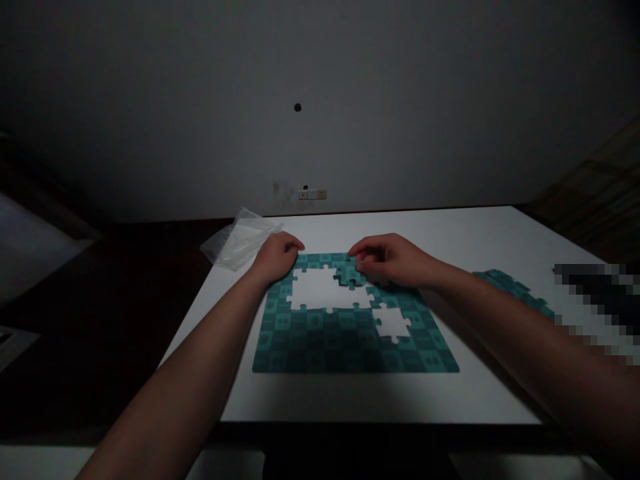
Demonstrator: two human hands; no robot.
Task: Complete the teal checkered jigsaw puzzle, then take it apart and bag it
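A teal checkered jigsaw puzzle [320,340] lies on the white table, with a large white gap in its far half and a smaller gap to the right. My right hand [393,260] pinches a teal puzzle piece [349,272] over the far right part of the large gap. That piece looks slightly raised, with a dark shadow under its edge. My left hand [279,255] rests at the puzzle's far left corner, fingers loosely bent and apart, holding nothing visible. Some of its fingers are hidden from view.
Loose teal puzzle pieces [513,288] lie on the table's right side, partly behind my right forearm. A crumpled clear plastic bag [243,239] sits at the far left corner of the white table [370,400]. Beyond stands a grey wall with sockets [313,195].
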